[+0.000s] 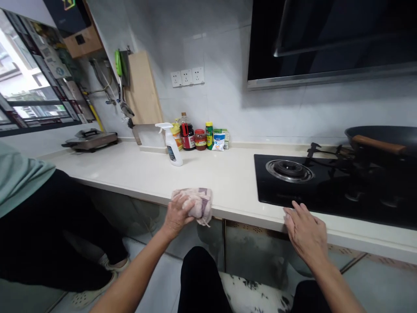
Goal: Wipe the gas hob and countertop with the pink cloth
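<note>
A pinkish cloth point(202, 202) with purple patches lies bunched at the front edge of the white countertop point(228, 174), one corner hanging over. My left hand point(178, 214) is closed on it from the left side. Resting on the counter's front edge just below the black gas hob point(283, 191), my right hand point(306, 230) has its fingers stretched out and holds nothing. A white spray bottle point(173, 148) stands upright on the counter, behind the cloth and slightly to the left.
Against the wall stand a dark sauce bottle point(186, 134), a red-lidded jar point(200, 140) and a green container point(209, 134). A wok point(384, 132) sits on the hob's right side. Another person point(29, 208) stands at the left. A wooden board point(143, 89) leans on the wall.
</note>
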{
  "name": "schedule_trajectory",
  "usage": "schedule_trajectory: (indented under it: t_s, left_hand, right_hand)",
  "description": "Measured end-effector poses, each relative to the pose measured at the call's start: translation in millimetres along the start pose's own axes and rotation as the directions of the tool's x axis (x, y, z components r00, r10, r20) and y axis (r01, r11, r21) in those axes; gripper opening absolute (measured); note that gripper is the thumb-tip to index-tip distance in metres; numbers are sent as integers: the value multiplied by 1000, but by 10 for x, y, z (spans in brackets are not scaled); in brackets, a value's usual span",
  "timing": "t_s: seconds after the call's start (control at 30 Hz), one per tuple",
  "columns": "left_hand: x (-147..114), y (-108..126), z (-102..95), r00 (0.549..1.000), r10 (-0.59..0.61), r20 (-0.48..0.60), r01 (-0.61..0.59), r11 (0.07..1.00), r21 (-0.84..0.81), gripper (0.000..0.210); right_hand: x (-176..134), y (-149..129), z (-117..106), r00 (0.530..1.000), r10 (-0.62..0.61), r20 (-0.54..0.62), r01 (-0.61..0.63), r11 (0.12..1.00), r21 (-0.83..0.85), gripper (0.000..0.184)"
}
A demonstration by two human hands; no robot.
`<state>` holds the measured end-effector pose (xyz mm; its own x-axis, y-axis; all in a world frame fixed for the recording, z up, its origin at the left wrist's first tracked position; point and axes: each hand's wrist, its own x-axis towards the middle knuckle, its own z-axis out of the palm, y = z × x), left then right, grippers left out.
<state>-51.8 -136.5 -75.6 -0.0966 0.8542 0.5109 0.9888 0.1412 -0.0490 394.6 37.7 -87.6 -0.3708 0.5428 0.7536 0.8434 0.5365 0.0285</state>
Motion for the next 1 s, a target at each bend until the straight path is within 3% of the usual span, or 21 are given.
schedule_trajectory:
  t_s: [0.23,0.3,0.37,0.5,0.73,0.87,1.0]
  left_hand:
    - [12,-1115,-434,994,-111,10,108,982,153,61]
    - [45,-1266,-500,990,-143,7,138,968,208,58]
    - [77,-1276,-537,982,-190,14,179,946,271,53]
    - [130,-991,-552,970,-242,8,219,891,397,43]
    - [313,-128,-501,976,-184,114,111,877,467,43]
    - [452,453,-456,989,-68,135,4,904,426,48]
    - [609,1073,-357,983,91,158,-141,928,345,53]
  right_hand:
    - [67,-102,-106,999,39,2,-39,999,22,33]
    - [91,-130,-130,999,53,0,-53,998,34,32]
    - [105,-147,-137,998,62,-7,-61,997,50,31]
    - [110,-164,-122,996,85,-31,-82,993,87,30]
    - [133,-207,-129,991,134,-30,-129,981,146,28]
    - [145,-229,-184,988,150,-35,-141,971,194,28]
    - [65,-97,-315,993,94,-67,-60,915,400,29]
